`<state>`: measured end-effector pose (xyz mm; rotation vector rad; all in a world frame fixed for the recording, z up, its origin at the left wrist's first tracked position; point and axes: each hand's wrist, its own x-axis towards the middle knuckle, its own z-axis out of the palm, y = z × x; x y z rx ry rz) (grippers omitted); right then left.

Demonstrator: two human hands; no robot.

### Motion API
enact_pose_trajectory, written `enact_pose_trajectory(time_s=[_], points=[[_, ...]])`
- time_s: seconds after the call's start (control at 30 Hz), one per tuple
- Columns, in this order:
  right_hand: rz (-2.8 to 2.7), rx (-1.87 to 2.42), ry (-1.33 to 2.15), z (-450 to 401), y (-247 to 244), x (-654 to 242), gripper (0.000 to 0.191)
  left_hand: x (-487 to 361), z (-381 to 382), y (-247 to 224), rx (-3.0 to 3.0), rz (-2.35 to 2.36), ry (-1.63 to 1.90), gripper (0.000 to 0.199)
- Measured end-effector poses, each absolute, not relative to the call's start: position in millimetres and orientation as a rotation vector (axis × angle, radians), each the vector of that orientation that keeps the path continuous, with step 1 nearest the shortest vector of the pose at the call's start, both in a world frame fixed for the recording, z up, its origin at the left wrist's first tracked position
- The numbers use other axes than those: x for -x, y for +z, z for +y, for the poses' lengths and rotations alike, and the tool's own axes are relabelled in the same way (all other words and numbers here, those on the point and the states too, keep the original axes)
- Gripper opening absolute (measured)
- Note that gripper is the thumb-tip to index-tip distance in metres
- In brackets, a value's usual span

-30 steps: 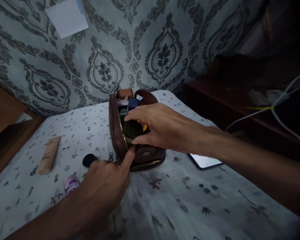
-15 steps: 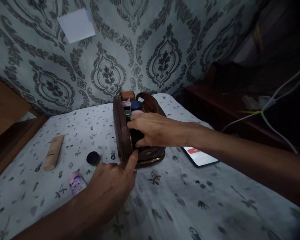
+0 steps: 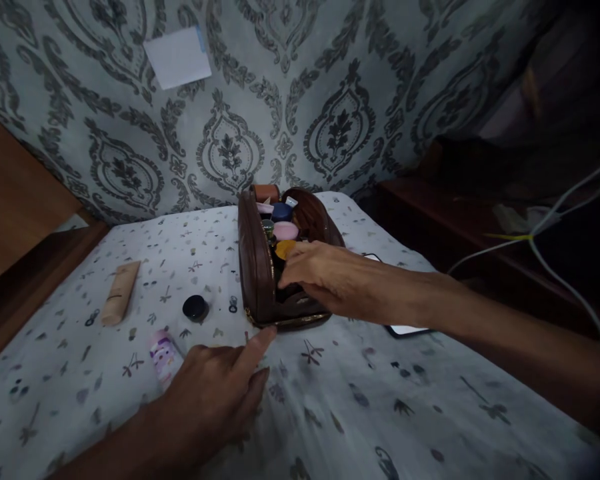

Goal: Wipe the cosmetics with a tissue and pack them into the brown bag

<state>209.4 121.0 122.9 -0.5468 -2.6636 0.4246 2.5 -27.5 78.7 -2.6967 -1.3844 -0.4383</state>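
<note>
A brown zippered bag point(image 3: 255, 267) lies open on the patterned sheet. Inside it show a pink oval item point(image 3: 285, 231), a dark blue round item point(image 3: 281, 212) and a yellow item point(image 3: 284, 249). My right hand point(image 3: 317, 270) reaches into the bag beside the yellow item; its fingertips are partly hidden, so its hold is unclear. My left hand point(image 3: 225, 380) is at the bag's near edge, index finger stretched toward the zipper, holding nothing visible. Left of it lie a pink and purple bottle point(image 3: 165, 359), a black round jar point(image 3: 195, 307) and a beige tube point(image 3: 121, 293).
A phone point(image 3: 405, 330) lies partly under my right forearm. Behind stands a patterned wall with a white paper point(image 3: 179, 58). White cables point(image 3: 570, 280) hang at the right, near a dark red surface point(image 3: 410, 207). Wooden furniture point(image 3: 20, 200) stands at the left.
My left index finger has drawn back from inside the bag's edge. My right hand has shifted toward the near right, and the pink and yellow items now show. The view has turned slightly.
</note>
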Motion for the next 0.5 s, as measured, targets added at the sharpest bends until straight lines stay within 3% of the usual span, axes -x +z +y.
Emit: enact_pose_trajectory(time_s=[0.13,0.3,0.5], points=[[-2.627,0.565,0.523,114,124,-217,0.033,3,-42,77,2.697,-1.408,-0.409,0.033],[-2.235,0.742,0.476,90,123,-230,0.028,15,-60,73,2.702,-1.413,-0.492,0.031],[-2.346,0.841,0.401,69,127,-225,0.024,23,-75,66,2.734,-1.479,-0.503,0.03]])
